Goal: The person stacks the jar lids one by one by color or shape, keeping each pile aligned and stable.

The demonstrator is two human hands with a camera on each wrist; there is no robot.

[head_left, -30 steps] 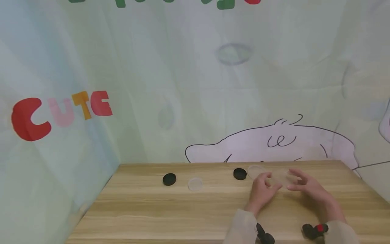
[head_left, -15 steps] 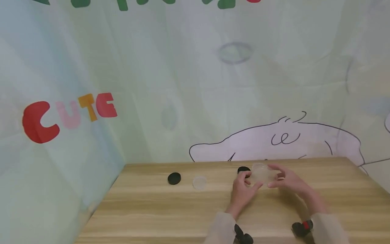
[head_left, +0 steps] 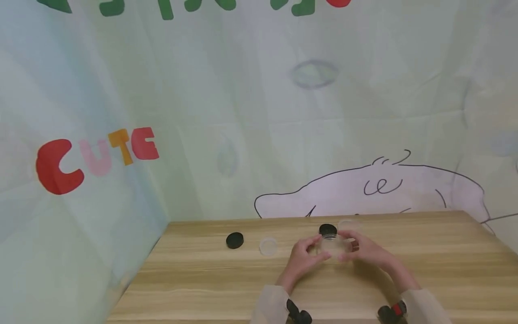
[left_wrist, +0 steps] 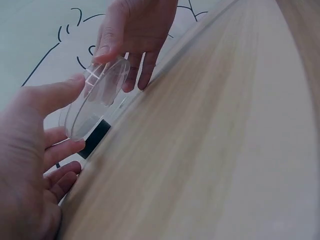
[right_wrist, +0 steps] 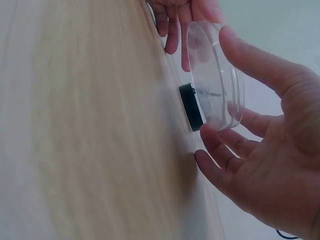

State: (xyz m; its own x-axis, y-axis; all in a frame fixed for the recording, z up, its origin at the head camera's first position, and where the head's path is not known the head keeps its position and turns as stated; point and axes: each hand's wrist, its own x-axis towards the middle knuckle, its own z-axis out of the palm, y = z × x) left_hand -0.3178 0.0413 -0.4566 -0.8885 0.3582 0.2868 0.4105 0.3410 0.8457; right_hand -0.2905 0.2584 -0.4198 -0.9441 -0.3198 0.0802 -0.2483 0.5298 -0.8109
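Between my two hands is a clear, shallow round dish point(head_left: 332, 245), see-through with a ridged rim. My left hand point(head_left: 301, 261) grips its left side, thumb at the near edge and fingers curled behind. On the opposite side my right hand point(head_left: 366, 252) pinches it between thumb and fingertips. In the left wrist view the dish point(left_wrist: 97, 97) stands tilted above the wood, thumbs at its rim. The right wrist view shows the dish point(right_wrist: 215, 75) with a black round cap point(right_wrist: 191, 106) beyond it on the table. That black cap point(head_left: 328, 229) sits just behind my hands.
Behind my right hand lies another clear disc point(head_left: 349, 224), close to the black cap. Farther left on the wooden table point(head_left: 194, 279) are a second black cap point(head_left: 234, 240) and a clear disc point(head_left: 268, 246). A printed cloth backdrop point(head_left: 243, 112) rises at the table's back edge.
Both hands have moved left and toward me, bringing the clear dish off to the front of the right black cap. The hands have drawn closer together. The things lying on the table stay put.
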